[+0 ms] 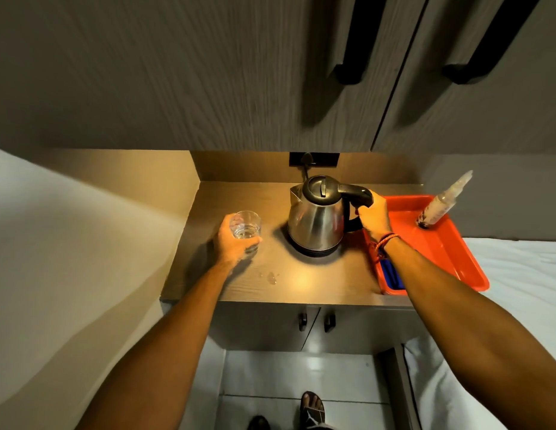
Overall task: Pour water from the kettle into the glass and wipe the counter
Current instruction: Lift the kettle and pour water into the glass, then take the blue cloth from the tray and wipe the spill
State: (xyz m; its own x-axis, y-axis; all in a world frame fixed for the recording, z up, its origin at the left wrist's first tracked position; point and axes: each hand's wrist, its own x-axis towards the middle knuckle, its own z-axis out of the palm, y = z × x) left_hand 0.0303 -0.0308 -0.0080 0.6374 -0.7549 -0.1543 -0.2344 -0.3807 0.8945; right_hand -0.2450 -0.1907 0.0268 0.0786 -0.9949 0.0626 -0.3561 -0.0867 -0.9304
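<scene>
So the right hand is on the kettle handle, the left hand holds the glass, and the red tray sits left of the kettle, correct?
Not quite: the head view shows the red tray right of the kettle, not left. The right hand does grip its handle and the left hand holds the glass.

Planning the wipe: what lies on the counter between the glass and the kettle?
Bare counter in the head view; the spilled drops lie nearer the front edge, not between glass and kettle.

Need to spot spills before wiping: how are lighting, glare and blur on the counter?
Head view: warm light, with a glare patch on the counter beside the small water drops; upper cabinets motion-blurred, wide-angle bending at the edges; kettle and glass sharp.
</scene>
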